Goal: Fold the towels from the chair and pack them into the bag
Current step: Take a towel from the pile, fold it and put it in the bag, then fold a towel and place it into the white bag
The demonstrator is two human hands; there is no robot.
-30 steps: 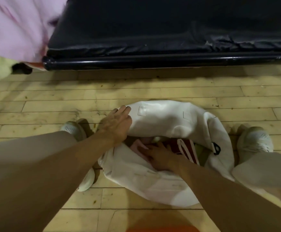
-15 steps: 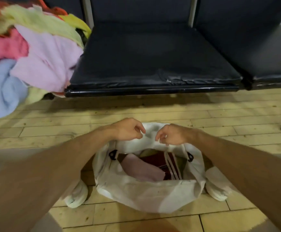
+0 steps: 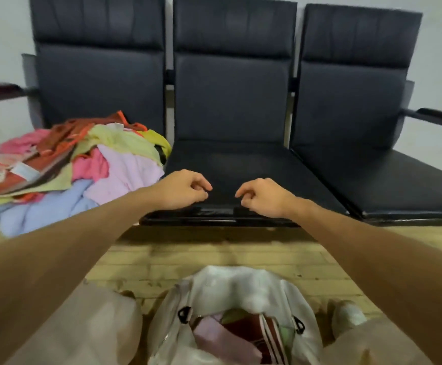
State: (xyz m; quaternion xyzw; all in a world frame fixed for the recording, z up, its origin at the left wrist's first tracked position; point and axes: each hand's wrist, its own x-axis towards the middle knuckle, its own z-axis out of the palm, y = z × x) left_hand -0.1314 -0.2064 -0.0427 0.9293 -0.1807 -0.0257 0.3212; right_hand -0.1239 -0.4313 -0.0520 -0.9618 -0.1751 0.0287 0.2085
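Bag [image 3: 237, 284] cut off below — blurred inside, towels [image 3: 125, 172] cropped left

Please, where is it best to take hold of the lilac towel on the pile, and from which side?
Probably pinch the lilac towel at its loose right edge, coming from the right with the left hand. That edge is not covered by the rest of the pile and lies beside the middle seat, nearest that hand.

empty, loosely curled hands [image 3: 181, 189] [image 3: 263, 197] above the middle seat [image 3: 230, 164]
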